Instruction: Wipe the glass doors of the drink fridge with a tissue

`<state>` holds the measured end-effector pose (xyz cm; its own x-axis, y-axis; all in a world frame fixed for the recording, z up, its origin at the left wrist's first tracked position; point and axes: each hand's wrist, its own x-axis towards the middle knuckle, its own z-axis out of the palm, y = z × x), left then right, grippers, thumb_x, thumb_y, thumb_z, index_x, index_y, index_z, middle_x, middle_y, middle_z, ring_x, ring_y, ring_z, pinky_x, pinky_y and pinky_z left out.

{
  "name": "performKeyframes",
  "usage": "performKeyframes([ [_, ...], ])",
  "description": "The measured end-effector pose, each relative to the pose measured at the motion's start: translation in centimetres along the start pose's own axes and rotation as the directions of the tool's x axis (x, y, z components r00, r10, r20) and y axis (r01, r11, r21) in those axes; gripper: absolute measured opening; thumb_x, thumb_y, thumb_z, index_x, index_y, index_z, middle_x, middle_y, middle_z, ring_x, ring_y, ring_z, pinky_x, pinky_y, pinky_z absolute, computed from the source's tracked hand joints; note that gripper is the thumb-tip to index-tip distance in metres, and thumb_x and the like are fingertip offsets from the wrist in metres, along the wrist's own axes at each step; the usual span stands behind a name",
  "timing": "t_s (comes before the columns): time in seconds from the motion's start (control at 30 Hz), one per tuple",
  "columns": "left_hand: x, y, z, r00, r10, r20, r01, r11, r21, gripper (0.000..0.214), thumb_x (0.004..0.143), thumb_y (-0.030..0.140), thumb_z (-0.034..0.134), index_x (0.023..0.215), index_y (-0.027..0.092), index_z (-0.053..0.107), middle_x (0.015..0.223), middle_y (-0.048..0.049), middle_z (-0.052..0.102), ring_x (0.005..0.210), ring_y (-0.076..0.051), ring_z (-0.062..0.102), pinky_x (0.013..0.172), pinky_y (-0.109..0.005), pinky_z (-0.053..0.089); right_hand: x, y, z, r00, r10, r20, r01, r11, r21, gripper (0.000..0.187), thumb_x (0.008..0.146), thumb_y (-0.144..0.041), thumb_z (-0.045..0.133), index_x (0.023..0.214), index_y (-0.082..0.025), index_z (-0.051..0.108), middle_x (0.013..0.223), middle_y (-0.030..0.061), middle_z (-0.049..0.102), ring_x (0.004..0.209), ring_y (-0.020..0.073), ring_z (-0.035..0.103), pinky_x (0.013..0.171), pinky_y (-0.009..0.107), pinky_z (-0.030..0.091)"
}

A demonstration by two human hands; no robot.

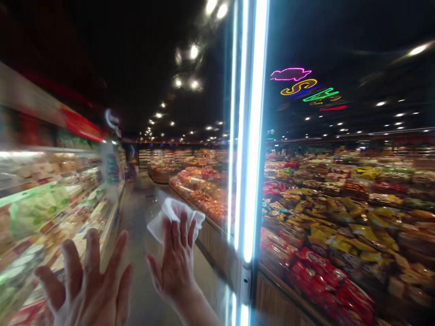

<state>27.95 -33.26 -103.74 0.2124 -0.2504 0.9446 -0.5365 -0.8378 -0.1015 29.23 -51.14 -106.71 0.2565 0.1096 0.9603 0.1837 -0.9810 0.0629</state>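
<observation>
My right hand (180,267) reaches forward with its fingers stretched out and laid flat over a white tissue (197,219). The tissue spreads beyond the fingertips, its edges crumpled. What surface lies behind the tissue, I cannot make out for certain; it looks like a clear glass pane. At the lower left my left hand (90,285) is raised with its fingers spread and nothing in it. A tall upright frame with bright white light strips (256,136) stands just right of my right hand, apart from it.
Lit shelves (50,199) of packaged goods run along the left, blurred. On the right lie bins of yellow packets (319,222) and red packets (316,271). An aisle floor (136,217) stretches ahead. Coloured neon signs (299,86) glow above.
</observation>
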Motion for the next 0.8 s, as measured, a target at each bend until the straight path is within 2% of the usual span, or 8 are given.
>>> performKeyframes([
  [0.1, 0.7, 3.6, 1.6, 0.999, -0.03, 0.019, 0.03, 0.999, -0.041, 0.082, 0.093, 0.022, 0.052, 0.163, 0.035, 0.011, 0.174, -0.0081, 0.001, 0.159, -0.041, -0.003, 0.12, -0.081, 0.001, -2.0, 3.3, -0.4, 1.0, 0.0, -0.022, 0.0, 1.0, -0.003, 0.081, 0.102, -0.047, 0.038, 0.164, -0.005, 0.007, 0.164, 0.0225, 0.036, 0.16, 0.0399, 0.005, 0.121, 0.074, 0.024],
  [0.17, 1.2, 5.4, 2.6, 0.998, -0.046, 0.043, 0.049, 0.996, -0.072, 0.084, 0.092, 0.024, 0.054, 0.162, 0.039, 0.01, 0.174, -0.0055, 0.001, 0.16, -0.039, -0.003, 0.121, -0.079, 0.001, -1.6, 5.7, -0.8, 0.999, 0.01, -0.04, -0.011, 1.0, -0.012, 0.081, 0.103, -0.047, 0.035, 0.165, -0.005, 0.004, 0.164, 0.0242, 0.034, 0.16, 0.0411, 0.005, 0.119, 0.078, 0.022],
  [0.3, 2.5, 8.1, 4.4, 0.998, -0.048, 0.044, 0.053, 0.992, -0.113, 0.085, 0.092, 0.028, 0.057, 0.162, 0.041, 0.011, 0.175, -0.0034, -0.001, 0.161, -0.037, -0.005, 0.123, -0.075, -0.002, 0.0, 9.4, -1.6, 0.996, 0.063, -0.056, -0.064, 0.997, -0.031, 0.082, 0.104, -0.05, 0.032, 0.165, -0.007, -0.001, 0.167, 0.0264, 0.025, 0.159, 0.0436, 0.003, 0.116, 0.083, 0.019],
  [0.4, 3.4, 9.6, 5.5, 0.999, -0.038, 0.038, 0.042, 0.991, -0.126, 0.085, 0.092, 0.03, 0.059, 0.162, 0.041, 0.012, 0.175, -0.0033, 0.002, 0.161, -0.036, -0.003, 0.124, -0.073, -0.003, -1.7, 10.8, -1.5, 0.997, 0.039, -0.06, -0.04, 0.999, -0.024, 0.081, 0.104, -0.05, 0.031, 0.164, -0.002, 0.003, 0.167, 0.0271, 0.025, 0.16, 0.0433, 0.001, 0.118, 0.08, 0.02],
  [0.47, 3.7, 10.1, 6.0, 0.998, -0.037, 0.05, 0.042, 0.993, -0.11, 0.084, 0.092, 0.03, 0.058, 0.162, 0.04, 0.012, 0.175, -0.0033, 0.002, 0.161, -0.035, -0.003, 0.124, -0.072, -0.004, -2.4, 12.0, -1.7, 0.997, 0.03, -0.069, -0.032, 0.999, -0.03, 0.082, 0.104, -0.049, 0.033, 0.163, -0.001, 0.003, 0.166, 0.0274, 0.026, 0.16, 0.0428, 0.0, 0.119, 0.079, 0.02],
  [0.63, 3.7, 10.5, 6.2, 0.997, -0.031, 0.074, 0.034, 0.999, -0.039, 0.086, 0.092, 0.028, 0.057, 0.162, 0.041, 0.009, 0.174, -0.0009, -0.004, 0.161, -0.034, -0.009, 0.123, -0.072, -0.007, 0.3, 15.5, -2.6, 0.986, 0.148, -0.082, -0.152, 0.988, -0.034, 0.08, 0.105, -0.047, 0.032, 0.165, -0.01, -0.005, 0.167, 0.025, 0.025, 0.16, 0.0409, 0.003, 0.119, 0.081, 0.016],
  [0.73, 3.2, 10.0, 5.9, 0.993, -0.04, 0.108, 0.041, 0.999, -0.007, 0.085, 0.093, 0.028, 0.057, 0.162, 0.04, 0.009, 0.174, -0.0007, -0.005, 0.161, -0.034, -0.011, 0.124, -0.071, -0.007, -1.7, 14.6, -1.9, 0.983, 0.176, -0.055, -0.178, 0.984, -0.032, 0.082, 0.104, -0.046, 0.036, 0.165, -0.009, -0.004, 0.168, 0.0248, 0.024, 0.16, 0.0404, 0.002, 0.12, 0.079, 0.017],
  [0.8, 2.8, 9.3, 5.5, 0.992, -0.045, 0.116, 0.044, 0.999, 0.013, 0.084, 0.093, 0.029, 0.057, 0.162, 0.041, 0.011, 0.174, 0.0002, -0.005, 0.161, -0.033, -0.011, 0.124, -0.07, -0.008, -3.6, 13.3, -1.5, 0.993, 0.116, -0.019, -0.117, 0.993, -0.033, 0.084, 0.103, -0.048, 0.039, 0.165, -0.006, 0.001, 0.166, 0.0268, 0.027, 0.16, 0.0422, 0.002, 0.119, 0.08, 0.019],
])
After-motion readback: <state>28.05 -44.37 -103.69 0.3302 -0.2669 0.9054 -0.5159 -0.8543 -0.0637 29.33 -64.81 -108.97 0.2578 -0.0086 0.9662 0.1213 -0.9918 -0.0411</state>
